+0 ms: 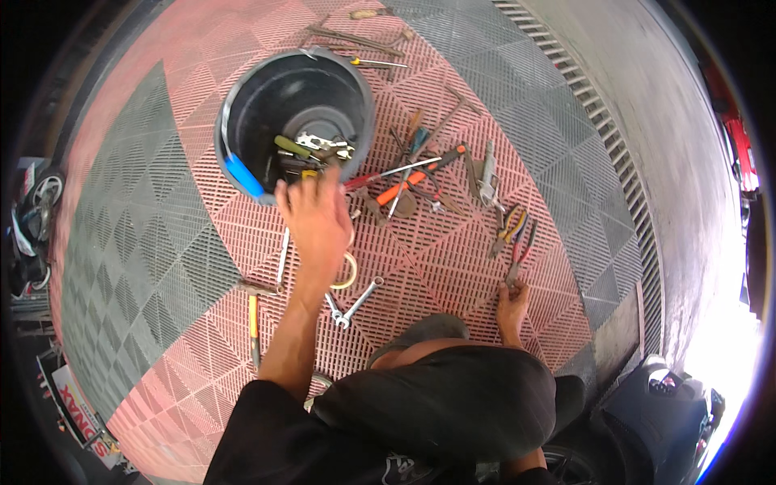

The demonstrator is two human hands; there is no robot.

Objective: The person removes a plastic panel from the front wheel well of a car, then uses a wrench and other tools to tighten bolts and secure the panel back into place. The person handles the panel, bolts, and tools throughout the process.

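Note:
Over the near rim of a black bucket (pixel 234 105) reaches my left hand (pixel 311 214), back upward, fingers stretched and slightly apart. No object shows in it, though its fingertips are partly blurred. Inside the bucket lie a green-handled screwdriver (pixel 293 147) and several metal pieces (pixel 323 144). On the right, low to the floor, my right hand (pixel 512 311) has its fingers closed at the jaw end of red-handled pliers (pixel 523 252). Right beside them are yellow-and-blue-handled pliers (pixel 511 226). A blue grip (pixel 243 175) sits on the bucket's wire handle.
Several tools, including an orange-handled tool (pixel 420 175), lie right of the bucket. Wrenches (pixel 356 303), a tape roll (pixel 347 271) and a yellow-handled hammer (pixel 254 319) lie nearer me. A drain grate (pixel 598 105) borders the tiled floor (pixel 145 242). A motorbike (pixel 36 218) stands far left.

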